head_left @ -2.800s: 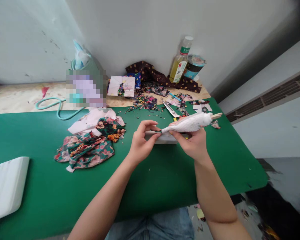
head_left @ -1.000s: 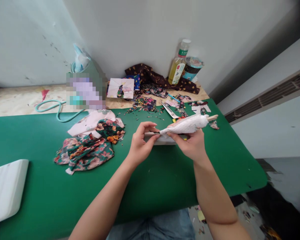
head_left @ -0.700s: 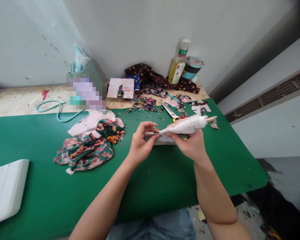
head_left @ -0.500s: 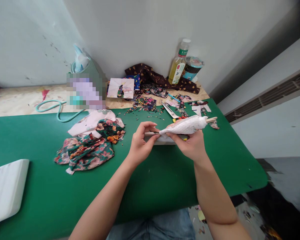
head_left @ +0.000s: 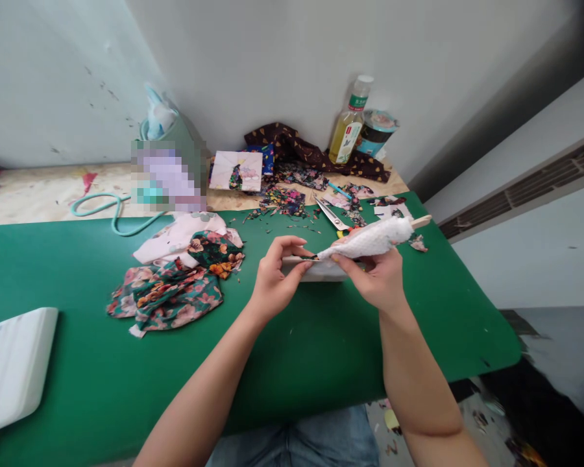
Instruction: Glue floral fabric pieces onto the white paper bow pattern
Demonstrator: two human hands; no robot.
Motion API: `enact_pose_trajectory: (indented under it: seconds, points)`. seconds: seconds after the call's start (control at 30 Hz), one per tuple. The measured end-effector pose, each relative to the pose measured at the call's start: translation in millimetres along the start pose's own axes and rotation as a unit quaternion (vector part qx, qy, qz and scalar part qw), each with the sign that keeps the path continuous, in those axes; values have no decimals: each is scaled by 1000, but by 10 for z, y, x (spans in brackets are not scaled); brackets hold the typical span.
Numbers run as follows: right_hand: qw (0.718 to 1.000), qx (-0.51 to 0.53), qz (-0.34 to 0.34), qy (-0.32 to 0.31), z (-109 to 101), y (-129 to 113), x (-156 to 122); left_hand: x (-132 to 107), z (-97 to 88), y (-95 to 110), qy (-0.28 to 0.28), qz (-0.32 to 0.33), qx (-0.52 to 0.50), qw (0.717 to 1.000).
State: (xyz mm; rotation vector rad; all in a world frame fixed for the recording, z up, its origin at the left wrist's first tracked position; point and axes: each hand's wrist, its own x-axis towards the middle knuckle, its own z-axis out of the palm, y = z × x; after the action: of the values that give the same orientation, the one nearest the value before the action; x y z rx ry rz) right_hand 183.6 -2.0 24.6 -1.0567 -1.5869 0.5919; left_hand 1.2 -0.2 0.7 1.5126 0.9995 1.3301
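Note:
My right hand grips a wooden stick wrapped in white cloth, its bare wooden end pointing right and its tip pressed to a small white board. My left hand is closed on the left edge of that board, holding it just above the green mat. Both hands meet at the middle of the table.
Floral fabric pieces lie left of my hands. Scissors, fabric scraps, a small picture panel, a bottle and a tub sit at the back. A white box lies at the left edge.
The wrapped stick's far end has risen slightly and shifted right; my hands stay in nearly the same place on the board.

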Motion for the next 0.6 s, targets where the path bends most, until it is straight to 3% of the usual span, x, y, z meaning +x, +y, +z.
enact_pose_trajectory:
  seconds: [0.6]
  points:
    - [999,-23,-35,-29,-9,-49,16,4,4,-17,-1,7,2,1000]
